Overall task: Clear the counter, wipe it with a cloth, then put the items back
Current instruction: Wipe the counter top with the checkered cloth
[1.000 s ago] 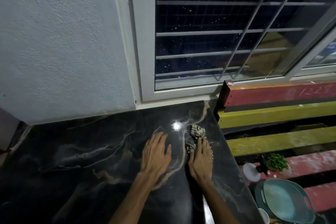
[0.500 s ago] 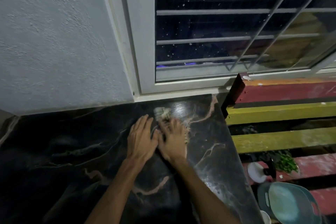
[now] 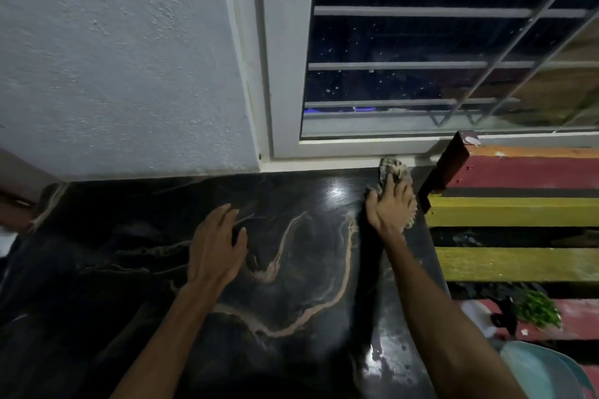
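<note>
Head view: a person leans over a black stone counter (image 3: 136,269) veined with pale tan streaks, both bare forearms reaching away from the camera. The right hand (image 3: 390,209) lies palm-down at the counter's far right corner, fingers extended and pressing a crumpled, patterned cloth (image 3: 393,170) flat against the stone; the cloth shows beyond the fingertips and along the hand's outer edge, touching the white window frame (image 3: 285,81) at the counter's back edge or lying just short of it, the blur making that hard to settle. The left hand (image 3: 215,244) rests nearer the counter's middle, well apart from the cloth, fingers spread and holding nothing, its palm laid on or just over the surface. A bright glare sits on the stone just left of the right hand, and a second wet-looking sheen lies near the counter's front right edge beside the right forearm. Behind the counter rises a pale textured wall (image 3: 113,58), with the dark barred window to its right. Off the counter's right edge runs a slatted bench (image 3: 518,214) painted red and yellow; lower down on that side sit a bunch of green leaves (image 3: 538,309) and, at the picture's corner, a pale teal basin (image 3: 538,372)
</note>
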